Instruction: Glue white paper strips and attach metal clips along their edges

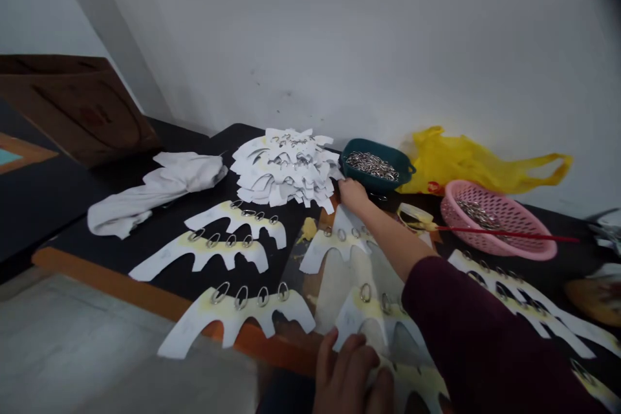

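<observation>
My right hand (353, 195) reaches far across the table, its fingers curled between the pile of white cut-out pieces (286, 171) and the green basket of metal rings (372, 165). What its fingers hold, if anything, is hidden. My left hand (352, 378) is low at the front edge, fingers apart, beside a white piece with rings (352, 314). Under my right arm lies another white arched piece (330, 246), its rings along a yellowish glued-looking edge. Similar pieces with rings (237, 314) lie to the left.
A pink basket (526, 246) holds more rings, with a red stick (528, 234) across it. Behind are a yellow plastic bag (451, 158) and the wall. A yellow-smeared round container (414, 215) stands nearby. White cloth (160, 191) and a cardboard box (82, 113) are left.
</observation>
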### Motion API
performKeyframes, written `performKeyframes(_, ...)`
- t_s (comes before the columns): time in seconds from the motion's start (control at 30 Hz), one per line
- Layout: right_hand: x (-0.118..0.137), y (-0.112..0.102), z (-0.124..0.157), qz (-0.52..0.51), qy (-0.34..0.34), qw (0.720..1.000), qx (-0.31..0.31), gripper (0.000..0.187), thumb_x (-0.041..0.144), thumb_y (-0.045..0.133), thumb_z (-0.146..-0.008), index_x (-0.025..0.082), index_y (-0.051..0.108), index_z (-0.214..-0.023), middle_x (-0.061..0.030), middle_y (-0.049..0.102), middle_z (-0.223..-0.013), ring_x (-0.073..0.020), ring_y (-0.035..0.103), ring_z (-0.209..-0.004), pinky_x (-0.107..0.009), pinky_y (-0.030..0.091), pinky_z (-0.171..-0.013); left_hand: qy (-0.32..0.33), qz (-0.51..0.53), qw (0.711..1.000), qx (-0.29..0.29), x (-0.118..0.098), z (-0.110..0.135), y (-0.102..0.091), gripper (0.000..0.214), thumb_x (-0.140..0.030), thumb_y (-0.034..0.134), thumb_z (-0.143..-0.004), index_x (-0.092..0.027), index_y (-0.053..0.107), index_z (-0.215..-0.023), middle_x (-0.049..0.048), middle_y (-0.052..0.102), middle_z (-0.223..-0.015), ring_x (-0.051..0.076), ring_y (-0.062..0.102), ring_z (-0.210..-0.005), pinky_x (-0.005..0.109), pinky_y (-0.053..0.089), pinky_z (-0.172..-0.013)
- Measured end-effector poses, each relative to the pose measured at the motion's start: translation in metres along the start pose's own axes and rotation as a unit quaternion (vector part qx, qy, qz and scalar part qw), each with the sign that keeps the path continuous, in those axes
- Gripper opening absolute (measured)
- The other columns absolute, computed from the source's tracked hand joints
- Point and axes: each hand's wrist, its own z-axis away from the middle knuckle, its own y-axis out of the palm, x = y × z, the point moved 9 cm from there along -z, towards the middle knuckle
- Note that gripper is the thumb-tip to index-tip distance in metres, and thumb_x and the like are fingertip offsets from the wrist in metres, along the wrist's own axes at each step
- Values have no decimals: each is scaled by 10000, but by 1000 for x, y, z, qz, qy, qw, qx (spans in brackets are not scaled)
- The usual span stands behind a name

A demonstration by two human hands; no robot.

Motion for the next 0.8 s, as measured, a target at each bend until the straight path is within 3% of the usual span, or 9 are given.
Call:
performKeyframes(0.07, -7, -8, 15, -29, 13, 1000, 0, 251, 157, 564, -828, 40, 620, -1042, -224, 618, -1064, -267, 601, -999, -326, 463, -807, 8, 31, 998, -53, -3, 3, -4, 163, -321, 470, -865, -219, 568, -783, 9, 596, -697, 184, 636, -854, 432, 384, -978)
performKeyframes(0.13, -16, -14, 40, -66, 14, 998, 7, 237, 130, 561, -795, 65, 644, -1007, -189, 658, -1003, -251, 620, -964, -276, 453, -762, 22, 70, 995, -63, -11, 5, -6, 263, -378, 395, -894, -201, 563, -798, 28, 597, -721, 193, 622, -864, 443, 368, -977)
performKeyframes(0.3, -54, -18, 133, -156, 1, 986, 52, 187, 206, 548, -827, 171, 642, -985, -19, 686, -779, -106, 621, -661, -182, 414, -612, 55, 153, 970, 178, -46, 6, 26, 242, -329, 556, -808, -192, 557, -1007, 83, 622, -992, 255, 554, -1045, 485, 360, -984)
performKeyframes(0.47, -97, -28, 211, -193, -68, 979, 11, 51, 122, 596, -778, 145, 640, -765, -30, 627, -762, -127, 566, -742, -212, 386, -691, 65, 140, 939, 307, -75, 8, 69, 302, -284, 592, -789, -193, 543, -1074, 106, 568, -1138, 295, 474, -1153, 524, 318, -1018)
performKeyframes(0.6, -123, -10, 235, -234, -70, 967, 69, 124, 76, 535, -797, 147, 633, -772, -5, 594, -673, -110, 535, -641, -205, 383, -645, 67, 97, 930, 350, -91, -1, 105, 293, -304, 588, -803, -151, 559, -1051, 135, 545, -1161, 312, 448, -1181, 511, 299, -1032)
performKeyframes(0.8, -105, 12, 239, -212, -195, 952, 101, 150, 96, 529, -823, 146, 670, -825, -64, 627, -825, -152, 563, -794, -247, 409, -761, 69, 56, 932, 352, -97, -8, 130, 427, -403, 644, -767, -146, 544, -1092, 157, 505, -1225, 341, 400, -1226, 506, 295, -1025)
